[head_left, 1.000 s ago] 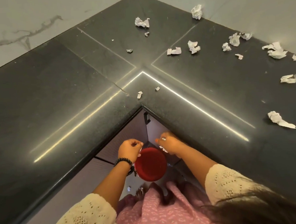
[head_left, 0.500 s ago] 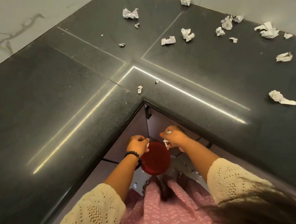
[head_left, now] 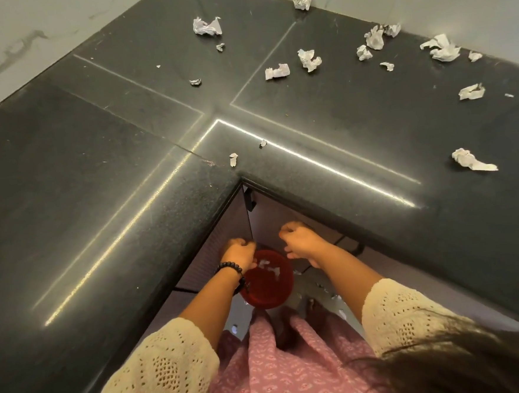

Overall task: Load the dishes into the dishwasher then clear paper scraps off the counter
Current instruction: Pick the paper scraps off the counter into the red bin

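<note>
Hands over red bin (head_left: 266, 283), low centre of frame.
My left hand (head_left: 239, 253) and right hand (head_left: 301, 242) curl closed, apparently empty; paper scraps (head_left: 269, 266) lie inside.

Dim light; glare streaks on counter (head_left: 369, 121); wide-angle edge bending.

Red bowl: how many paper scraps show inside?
2: one scrap by the left hand, another nearer the red bowl's middle; the hand may hide more.
</note>
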